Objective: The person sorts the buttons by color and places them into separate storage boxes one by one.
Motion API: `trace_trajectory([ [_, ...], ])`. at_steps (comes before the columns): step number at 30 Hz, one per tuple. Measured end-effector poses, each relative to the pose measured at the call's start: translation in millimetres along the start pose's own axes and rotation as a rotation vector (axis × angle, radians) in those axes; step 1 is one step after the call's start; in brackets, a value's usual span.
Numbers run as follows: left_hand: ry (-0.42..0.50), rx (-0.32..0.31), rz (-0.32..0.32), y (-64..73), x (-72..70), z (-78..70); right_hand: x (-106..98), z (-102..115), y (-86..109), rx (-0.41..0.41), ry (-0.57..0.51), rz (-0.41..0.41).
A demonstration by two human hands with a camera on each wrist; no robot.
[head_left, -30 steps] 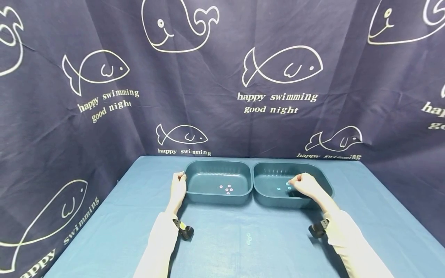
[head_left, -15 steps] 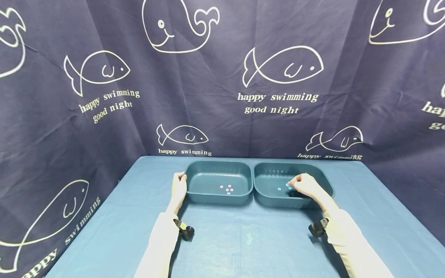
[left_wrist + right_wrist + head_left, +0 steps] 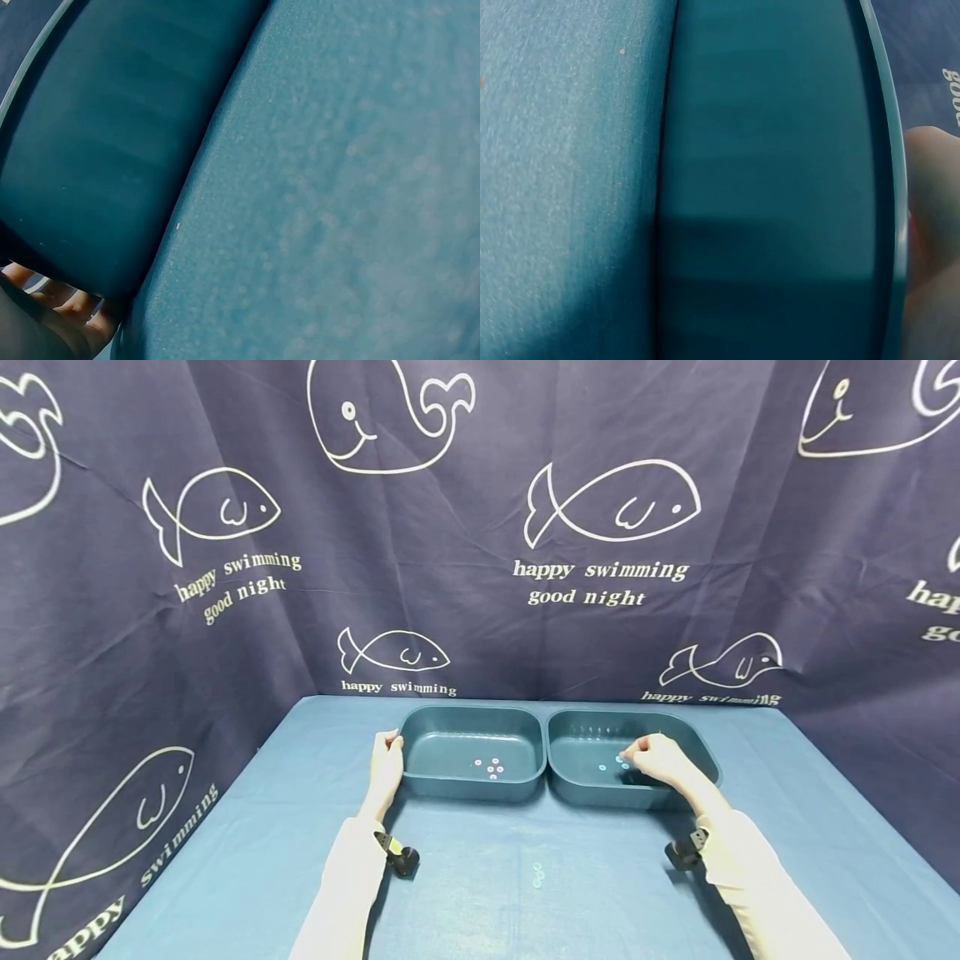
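Observation:
Two dark teal plastic bins stand side by side. At the outer end of the left bin [image 3: 465, 790], my left hand [image 3: 386, 766] holds the rim; in the left wrist view its fingers [image 3: 79, 306] lie against the end wall. Several small pink buttons [image 3: 495, 762] lie on that bin's floor. My right hand [image 3: 660, 757] reaches over the front rim into the right bin [image 3: 600, 796], thumb and finger pinched together at a small blue button [image 3: 619, 758]. Other blue buttons [image 3: 602, 767] lie close by. The right wrist view mostly shows the bin's front wall [image 3: 772, 165], hiding the fingertips.
A few small green rings [image 3: 537, 877] lie on the blue cloth-covered table [image 3: 480, 910] in front of the bins. A dark curtain [image 3: 480, 527] with white fish drawings hangs behind and at both sides. Each wrist carries a small black camera [image 3: 405, 862].
Both hands stay in place, the right one at the blue button inside the right bin. The view has shifted only slightly.

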State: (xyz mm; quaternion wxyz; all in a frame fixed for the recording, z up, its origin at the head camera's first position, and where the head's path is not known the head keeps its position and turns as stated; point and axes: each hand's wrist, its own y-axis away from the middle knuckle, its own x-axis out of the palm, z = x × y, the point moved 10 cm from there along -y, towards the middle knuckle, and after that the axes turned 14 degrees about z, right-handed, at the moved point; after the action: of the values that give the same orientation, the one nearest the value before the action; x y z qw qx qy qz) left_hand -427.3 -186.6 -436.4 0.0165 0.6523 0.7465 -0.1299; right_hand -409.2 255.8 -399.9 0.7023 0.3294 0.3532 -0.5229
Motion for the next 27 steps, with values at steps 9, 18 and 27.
trace_trajectory([
  [9,0.011,-0.015,0.005,-0.6,0.7,1.5,0,2,-0.3,-0.009,0.003,-0.011],
  [18,0.01,-0.019,0.004,-1.2,2.2,1.4,-5,4,3.4,-0.022,-0.001,-0.04],
  [27,0.004,-0.036,0.013,-1.5,1.1,4.4,-15,25,14.9,-0.088,-0.025,-0.117],
])
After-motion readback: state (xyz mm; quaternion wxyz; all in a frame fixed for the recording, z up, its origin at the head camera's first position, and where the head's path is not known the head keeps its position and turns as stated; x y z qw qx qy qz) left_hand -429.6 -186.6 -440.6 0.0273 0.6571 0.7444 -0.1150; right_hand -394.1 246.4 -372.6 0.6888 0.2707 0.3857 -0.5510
